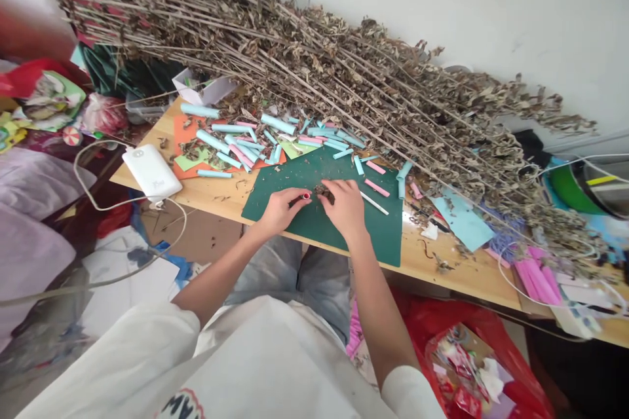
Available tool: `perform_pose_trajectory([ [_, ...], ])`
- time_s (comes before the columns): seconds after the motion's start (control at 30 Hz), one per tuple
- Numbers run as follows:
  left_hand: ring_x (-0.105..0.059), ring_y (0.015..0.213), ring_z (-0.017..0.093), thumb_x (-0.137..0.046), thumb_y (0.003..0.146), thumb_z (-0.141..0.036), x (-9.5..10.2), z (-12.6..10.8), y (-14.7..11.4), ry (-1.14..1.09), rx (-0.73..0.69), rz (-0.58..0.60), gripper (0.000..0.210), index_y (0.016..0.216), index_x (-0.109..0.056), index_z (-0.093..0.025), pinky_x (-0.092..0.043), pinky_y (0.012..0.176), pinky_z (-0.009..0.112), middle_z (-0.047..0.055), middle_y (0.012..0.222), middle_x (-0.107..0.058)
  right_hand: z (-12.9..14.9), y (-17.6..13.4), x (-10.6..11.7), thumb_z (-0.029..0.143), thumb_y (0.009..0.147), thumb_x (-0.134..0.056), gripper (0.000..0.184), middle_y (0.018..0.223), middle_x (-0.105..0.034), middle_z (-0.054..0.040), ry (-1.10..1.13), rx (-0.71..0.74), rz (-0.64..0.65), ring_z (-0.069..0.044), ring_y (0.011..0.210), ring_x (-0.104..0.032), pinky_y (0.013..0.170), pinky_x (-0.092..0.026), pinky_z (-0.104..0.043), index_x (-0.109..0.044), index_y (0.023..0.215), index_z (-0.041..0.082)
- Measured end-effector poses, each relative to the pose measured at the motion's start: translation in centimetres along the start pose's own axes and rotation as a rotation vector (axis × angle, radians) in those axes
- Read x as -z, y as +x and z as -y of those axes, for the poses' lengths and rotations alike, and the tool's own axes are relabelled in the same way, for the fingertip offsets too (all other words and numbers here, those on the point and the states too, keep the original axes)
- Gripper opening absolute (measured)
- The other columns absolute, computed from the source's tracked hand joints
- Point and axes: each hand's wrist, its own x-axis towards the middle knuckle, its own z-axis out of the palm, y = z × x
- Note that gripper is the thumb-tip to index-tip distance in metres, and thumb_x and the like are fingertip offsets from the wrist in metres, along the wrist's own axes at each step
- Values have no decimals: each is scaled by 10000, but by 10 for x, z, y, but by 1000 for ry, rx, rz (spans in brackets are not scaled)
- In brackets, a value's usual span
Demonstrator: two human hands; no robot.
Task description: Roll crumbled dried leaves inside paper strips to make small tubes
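My left hand (281, 211) pinches a small tube with a red rim (306, 196), its open end turned toward my right hand. Most of that tube is hidden by the fingers. Dried leaf crumbs (323, 191) are gripped in the fingertips of my right hand (346, 207), a short gap away from the tube. Both hands hover low over the green cutting mat (378, 236). Beyond them, rolled paper tubes lie scattered, among them a blue tube (278, 124), a pink tube (377, 188) and a thin white stick (374, 203).
A large bundle of dried plant stalks (304, 52) leans across the back of the wooden table (226, 200). To the left sits a white power bank (152, 171) with a cable. Blue paper (462, 217) and pink rolls (536, 278) lie right; a red bag (515, 353) stands below.
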Motion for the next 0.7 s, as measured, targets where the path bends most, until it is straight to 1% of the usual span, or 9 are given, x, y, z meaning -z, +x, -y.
perform_pose_trajectory([
  [0.07,-690,941,181,-567,934,-341,0,0,0,-18,-51,13,231,1007,-720,-184,-545,861,299,73,1025,-737,2,8,-5,257,871,-593,270,1037,-697,-102,-58,23,78,-293,997,-520,834,-444,-415,-695,1120,233],
  [0.13,-685,955,178,-558,941,-331,0,-2,0,-39,-79,28,229,1004,-720,-183,-539,879,298,77,1029,-732,2,11,-8,247,896,-544,214,974,-696,-99,-48,6,82,-282,969,-530,812,-439,-406,-724,1012,232],
  [0.2,-684,946,174,-557,941,-329,0,-4,1,-57,-92,40,230,1003,-720,-180,-537,868,289,79,1016,-731,-2,9,-9,238,920,-490,240,955,-692,-94,46,-44,-17,-257,946,-555,834,-450,-395,-724,970,217],
  [0.27,-683,937,174,-559,939,-333,-2,-6,3,-71,-101,45,232,997,-722,-177,-536,857,285,83,1005,-730,-5,5,-7,234,922,-475,254,981,-688,-90,196,-114,-162,-222,894,-589,843,-478,-372,-709,1014,201],
  [0.33,-682,923,176,-573,931,-338,-6,-6,5,-80,-93,36,230,985,-726,-175,-536,841,282,86,994,-729,-7,0,-4,239,904,-500,258,981,-685,-84,355,-178,-271,-191,820,-614,796,-512,-343,-694,1066,191],
  [0.4,-680,887,174,-591,920,-340,-10,-6,7,-76,-62,19,225,991,-729,-177,-536,806,278,85,978,-729,-7,-5,0,256,880,-539,258,960,-683,-74,473,-225,-339,-176,783,-627,736,-532,-322,-694,1078,195],
  [0.47,-673,842,169,-598,915,-340,-15,-5,8,-62,-23,2,229,1015,-727,-180,-533,771,277,80,951,-727,-6,-8,2,278,860,-571,229,944,-685,-69,546,-255,-370,-176,791,-638,715,-538,-318,-713,1023,202],
  [0.6,-661,810,164,-599,915,-339,-20,-2,8,-50,17,-35,229,1022,-726,-183,-525,755,279,74,924,-720,-7,-11,3,303,824,-622,160,915,-687,-67,653,-310,-386,-177,799,-650,737,-550,-325,-716,879,185],
  [0.7,-658,817,163,-601,914,-333,-22,-1,7,-62,20,-23,227,1027,-725,-182,-522,756,276,75,930,-718,-7,-12,2,284,820,-624,132,901,-684,-64,645,-311,-389,-177,810,-649,741,-552,-317,-700,852,181],
])
